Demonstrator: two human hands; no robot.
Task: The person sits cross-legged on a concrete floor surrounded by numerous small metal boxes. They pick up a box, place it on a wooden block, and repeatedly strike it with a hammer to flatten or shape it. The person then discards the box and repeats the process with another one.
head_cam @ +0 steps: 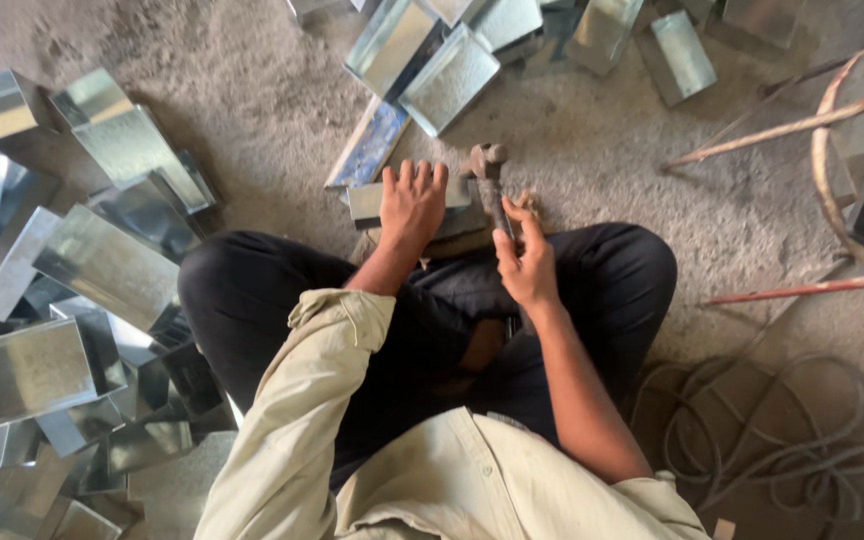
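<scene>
Person sits cross-legged on a gritty concrete floor [252,100], dark trousers, pale shirt w/ sleeves rolled. Right hand [525,262] is wrapped round the hammer [490,180] handle, fingers curled tight, thumb up along the shaft; hammer head is rusty, sits just past the fingertips, right beside the metal piece [364,200]. Left hand [412,203] lies flat on that piece, fingers straight & slightly spread, palm pressing down. The piece is a small folded galvanised sheet, dull grey, lying on the floor just in front of the crossed legs; can't tell what's under it. Left side: heap of shiny folded sheet boxes [62,300]. Farther out: more sheet trays [452,60]. Right: coiled rope [772,420], thin rods [802,120].
</scene>
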